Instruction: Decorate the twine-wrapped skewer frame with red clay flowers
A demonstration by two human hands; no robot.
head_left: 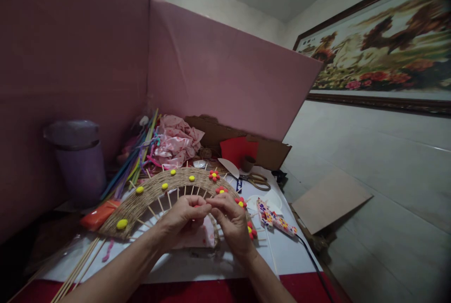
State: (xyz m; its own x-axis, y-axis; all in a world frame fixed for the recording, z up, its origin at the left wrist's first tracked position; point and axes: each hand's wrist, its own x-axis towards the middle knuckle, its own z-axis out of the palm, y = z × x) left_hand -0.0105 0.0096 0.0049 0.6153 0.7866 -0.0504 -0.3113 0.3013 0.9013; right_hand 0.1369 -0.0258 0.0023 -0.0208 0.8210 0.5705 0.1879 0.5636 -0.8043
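ok so from up here it looks like you're at the pinch-and-shape step, judging by how your fingers are set. your left hand (186, 217) is closed at thumb and fingertip on what seems to be a small red bit (197, 206), mostly hidden, so don't hold me to what it is. your right hand (229, 216) is drawn in so its fingertips meet the left ones, but i can't tell if it's actually clamped on anything. both are held up in front of the twine-woven arch (148, 194), which lies curved across the white sheet (160, 270) with thin sticks poking out along both edges. the right side of it carries red-petalled flowers (214, 175) with yellow centres, while the left side has just plain yellow ovals (122, 224), no petals around those, so i'd call it partway decorated. imo the next move calls for a light, even pinch, keeping the piece about as plump as the petals already on there, and steady wrists so you don't knock a stick. watch your right side too: the flower-patterned tool (268, 213) (glue gun, i'd guess) is just past the arch with its black cord (312, 258) trailing to the table edge, scissors (259, 181) beyond it, and an orange packet (95, 218) by the left end
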